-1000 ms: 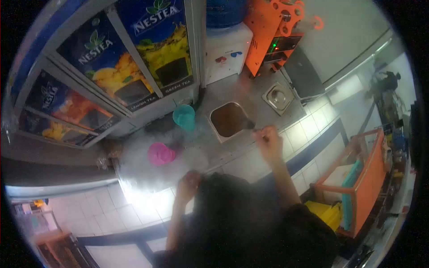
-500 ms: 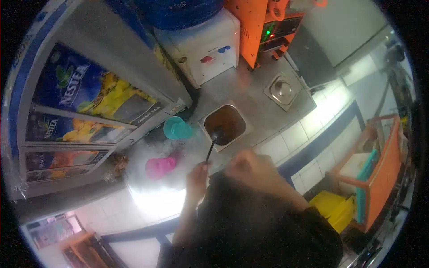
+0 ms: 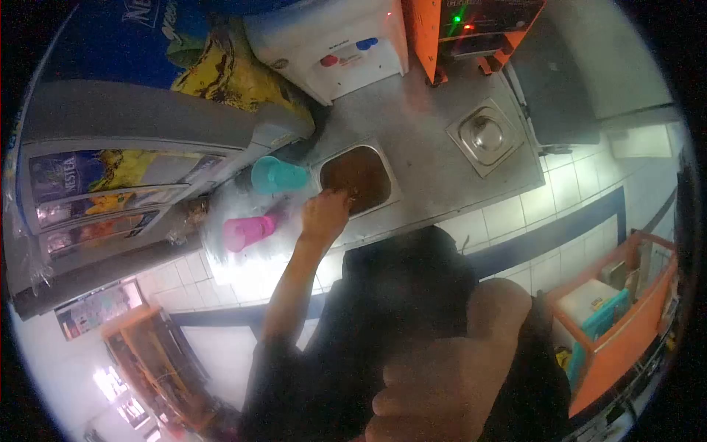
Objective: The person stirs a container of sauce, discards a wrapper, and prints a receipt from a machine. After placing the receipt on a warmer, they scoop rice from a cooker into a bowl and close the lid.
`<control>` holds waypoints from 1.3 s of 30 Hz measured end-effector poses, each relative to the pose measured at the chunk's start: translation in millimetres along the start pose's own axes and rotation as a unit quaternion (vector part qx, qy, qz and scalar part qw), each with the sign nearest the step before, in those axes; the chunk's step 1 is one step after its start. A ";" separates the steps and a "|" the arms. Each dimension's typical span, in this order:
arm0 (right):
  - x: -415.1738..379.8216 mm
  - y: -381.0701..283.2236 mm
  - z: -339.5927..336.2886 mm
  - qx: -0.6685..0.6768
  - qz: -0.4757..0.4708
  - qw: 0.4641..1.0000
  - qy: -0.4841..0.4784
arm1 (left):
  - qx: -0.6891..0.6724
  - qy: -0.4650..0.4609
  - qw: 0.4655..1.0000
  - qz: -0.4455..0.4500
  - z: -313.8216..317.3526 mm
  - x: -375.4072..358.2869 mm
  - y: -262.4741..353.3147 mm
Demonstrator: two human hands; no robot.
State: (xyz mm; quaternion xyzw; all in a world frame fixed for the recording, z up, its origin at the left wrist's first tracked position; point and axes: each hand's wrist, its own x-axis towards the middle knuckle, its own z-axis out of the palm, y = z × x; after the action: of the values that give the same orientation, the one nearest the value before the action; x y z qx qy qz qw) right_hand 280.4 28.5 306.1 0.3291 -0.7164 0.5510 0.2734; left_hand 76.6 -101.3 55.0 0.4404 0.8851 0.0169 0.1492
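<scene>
My left hand is closed at the near rim of a metal pan set in the counter. The pan holds brown liquid. The dark ladle from the earlier frame is almost wholly hidden by this hand and the liquid. My right hand is large in the foreground, near the camera and in front of my dark clothing. Its fingers are curled and the thumb points up; whether anything is inside cannot be seen. Left of the pan stand a turquoise cup and a pink cup.
A steel lid lies on the counter at the right. Behind are a white water dispenser and an orange stand with a lit device. A drinks fridge borders the left. An orange rack stands lower right.
My left hand has moved forward to the pan, and the ladle has gone mostly out of sight. My right hand has drawn back from the counter, up toward the camera. The view has shifted.
</scene>
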 end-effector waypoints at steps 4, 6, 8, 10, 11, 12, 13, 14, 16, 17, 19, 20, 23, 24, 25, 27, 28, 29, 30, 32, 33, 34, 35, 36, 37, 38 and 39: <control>-12.7 1.4 -15.6 0.025 -0.004 1.000 -0.013 | -0.029 -0.042 0.995 -0.081 -18.3 16.4 20.1; -15.9 4.0 -22.8 0.029 -0.010 0.999 -0.014 | -0.048 -0.011 0.998 -0.049 -3.0 20.6 1.5; -17.7 8.9 -30.7 0.037 -0.024 0.999 -0.012 | -0.065 0.021 0.997 -0.020 -2.4 22.9 -14.5; -22.0 19.3 -38.7 0.061 -0.026 0.997 -0.037 | -0.017 -0.046 0.993 -0.111 -5.7 20.8 -22.7; -13.0 28.8 -48.8 0.099 0.010 0.989 -0.107 | -0.016 -0.045 0.993 -0.112 1.5 17.7 -30.4; 3.4 40.3 -62.4 0.086 0.220 0.920 -0.314 | -0.043 -0.055 0.995 -0.071 14.2 14.0 -41.3; 29.4 52.4 -77.6 0.060 0.408 0.766 -0.494 | -0.069 -0.062 0.995 -0.031 18.3 12.0 -48.8; 4.2 68.2 -77.4 0.034 0.426 0.858 -0.284 | -0.070 -0.053 0.995 -0.038 13.2 11.1 -47.4; -67.5 141.9 -57.6 -0.028 0.485 0.874 0.026 | -0.130 -0.014 0.990 -0.049 3.8 8.5 -35.7; -96.0 180.5 -48.6 -0.063 0.538 0.835 0.099 | -0.132 -0.009 0.989 -0.060 10.1 6.8 -37.2; -180.5 251.0 -21.7 -0.217 0.564 0.793 0.076 | -0.163 0.080 0.979 -0.087 27.3 4.7 -43.4; -185.3 256.0 -20.6 -0.216 0.562 0.795 0.072 | -0.166 0.060 0.981 -0.079 22.0 2.9 -39.6; -197.6 257.6 -6.4 -0.050 0.634 0.769 0.060 | -0.198 0.018 0.973 -0.115 16.9 2.5 -37.1; -199.7 261.0 -3.6 -0.034 0.643 0.764 0.052 | -0.200 0.018 0.972 -0.120 21.4 -0.1 -37.4; -200.1 264.9 -3.4 -0.020 0.649 0.759 0.045 | -0.195 0.025 0.974 -0.110 24.0 0.3 -37.0; -201.9 264.9 -3.3 -0.006 0.641 0.765 0.063 | -0.190 0.035 0.976 -0.099 27.9 3.5 -36.4; -202.9 262.9 -2.5 0.011 0.634 0.769 0.082 | -0.232 0.048 0.963 -0.127 23.6 4.8 -33.0; -203.2 261.6 -1.8 0.011 0.633 0.770 0.079 | -0.272 0.061 0.948 -0.155 21.2 4.6 -30.9; -203.3 261.0 -1.1 -0.004 0.645 0.762 0.054 | -0.272 0.063 0.947 -0.156 24.0 3.8 -31.7; -208.2 261.1 2.9 -0.021 0.655 0.755 0.027 | -0.230 0.033 0.966 -0.111 28.8 3.5 -30.7; -217.0 262.5 10.7 -0.040 0.645 0.762 0.027 | -0.232 0.034 0.966 -0.112 32.1 3.1 -29.2; -212.8 258.3 13.3 -0.059 0.636 0.769 0.027 | -0.248 0.058 0.958 -0.134 31.7 4.0 -25.9; -209.2 252.6 14.3 -0.060 0.636 0.769 0.025 | -0.263 0.081 0.949 -0.154 30.4 4.0 -23.6; -204.5 245.7 15.7 0.000 0.672 0.740 0.038 | -0.263 0.081 0.949 -0.154 28.6 2.8 -23.2; -197.7 239.3 17.1 0.059 0.704 0.706 0.052 | -0.271 0.065 0.950 -0.142 26.7 2.1 -23.8; -198.7 235.1 21.9 0.057 0.704 0.706 0.053 | -0.278 0.048 0.950 -0.130 26.1 2.0 -23.4; -201.3 230.4 27.4 0.048 0.684 0.726 0.043 | -0.279 0.049 0.950 -0.130 29.7 0.5 -22.6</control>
State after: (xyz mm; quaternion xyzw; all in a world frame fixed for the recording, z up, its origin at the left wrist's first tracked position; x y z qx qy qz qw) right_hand 229.2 76.7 7.1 -0.2620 -0.7072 0.6361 -0.1631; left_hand 67.1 -117.6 22.9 0.2614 0.9006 0.2655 0.2238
